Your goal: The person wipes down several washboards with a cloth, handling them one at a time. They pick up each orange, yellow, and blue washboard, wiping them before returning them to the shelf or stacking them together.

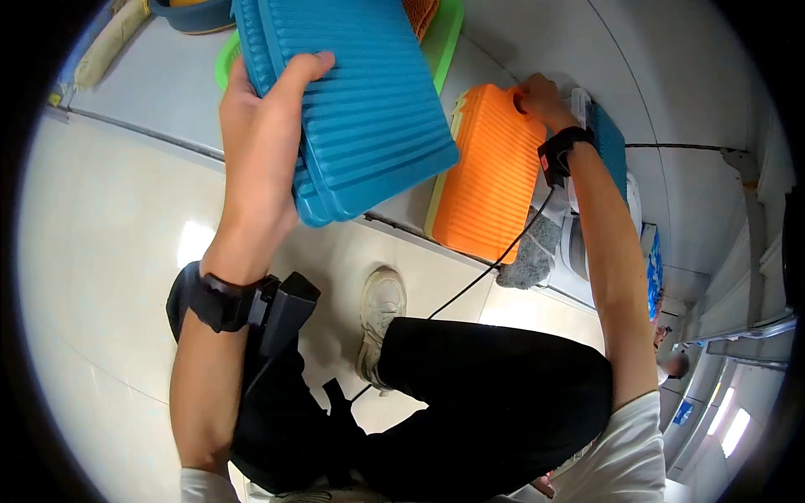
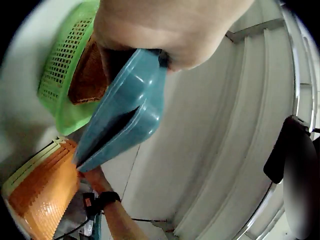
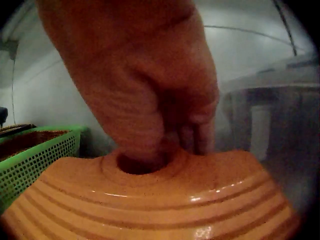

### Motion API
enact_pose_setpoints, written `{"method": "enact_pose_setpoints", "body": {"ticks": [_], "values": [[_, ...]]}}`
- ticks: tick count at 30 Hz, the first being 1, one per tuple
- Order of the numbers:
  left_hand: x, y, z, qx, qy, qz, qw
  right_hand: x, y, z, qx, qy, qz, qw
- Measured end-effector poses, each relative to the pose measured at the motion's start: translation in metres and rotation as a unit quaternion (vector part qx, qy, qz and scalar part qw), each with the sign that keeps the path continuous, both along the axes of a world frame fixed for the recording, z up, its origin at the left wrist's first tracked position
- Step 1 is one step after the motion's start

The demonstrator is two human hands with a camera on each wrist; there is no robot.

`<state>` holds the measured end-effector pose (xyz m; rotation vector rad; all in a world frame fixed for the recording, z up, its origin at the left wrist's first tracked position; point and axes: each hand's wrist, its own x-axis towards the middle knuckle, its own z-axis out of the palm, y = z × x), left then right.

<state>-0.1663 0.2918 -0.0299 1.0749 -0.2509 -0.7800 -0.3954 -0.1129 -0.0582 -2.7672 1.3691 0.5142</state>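
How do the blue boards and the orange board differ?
The blue boards are held by the left hand; the orange board is gripped at its hole by the right hand. The blue boards show only blue, while the orange board has a pale yellow layer behind it. Both have ridged faces.

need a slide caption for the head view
Left hand grips blue washboards while the right hand holds an orange washboard by its handle hole.

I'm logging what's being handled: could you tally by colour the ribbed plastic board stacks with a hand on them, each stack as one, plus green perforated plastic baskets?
Blue ribbed plastic board stack, left hand: 1
Orange-fronted ribbed plastic board stack, right hand: 1
Green perforated plastic basket: 1
Total: 3
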Motion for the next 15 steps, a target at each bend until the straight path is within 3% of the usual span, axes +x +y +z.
{"method": "enact_pose_setpoints", "body": {"ticks": [7,10,12,13,15], "values": [[0.001,0.001,0.0,-0.003,0.002,-0.006,1.0,0.0,0.004,-0.003,0.013,-0.008,-0.017,1.0],[-0.002,-0.003,-0.004,-0.024,0.024,-0.015,0.999,0.003,0.027,0.019,0.002,0.045,-0.016,0.999],[-0.002,-0.002,0.0,-0.034,0.033,-0.017,0.999,-0.002,0.03,0.011,0.048,-0.105,-0.078,0.99],[-0.005,0.0,0.0,-0.042,0.049,-0.021,0.998,0.005,0.023,0.01,0.055,-0.104,-0.078,0.99],[-0.005,0.0,0.002,-0.033,0.051,-0.022,0.998,0.018,0.001,0.006,0.075,0.186,-0.05,0.978]]}}
